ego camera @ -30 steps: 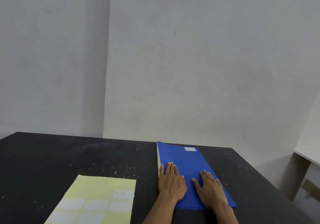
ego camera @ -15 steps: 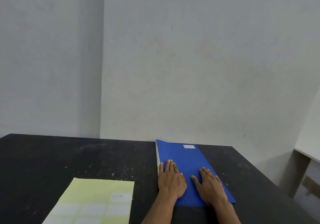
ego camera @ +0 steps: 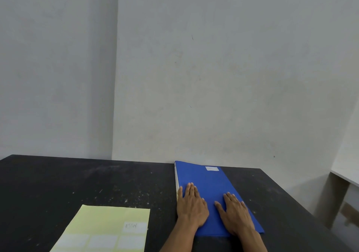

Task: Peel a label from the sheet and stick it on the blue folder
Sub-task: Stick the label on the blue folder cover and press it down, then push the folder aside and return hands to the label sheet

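A blue folder [ego camera: 210,181] lies closed on the black table [ego camera: 77,179], right of centre. A small white label [ego camera: 212,168] is stuck near its far end. My left hand [ego camera: 191,206] lies flat, palm down, on the folder's near left part. My right hand [ego camera: 236,212] lies flat on its near right part. Neither hand holds anything. To the left, at the near edge, is the pale yellow label sheet [ego camera: 104,222] with several white labels in its lower rows; one label [ego camera: 134,227] has handwriting on it.
Grey walls meet in a corner behind the table. A white shelf or desk [ego camera: 345,177] stands past the table's right edge, with a gap to the floor between. The tabletop is speckled with white flecks.
Both hands stay flat on the folder. The view has drifted slightly, so the sheet and folder sit a little lower and further left in frame.
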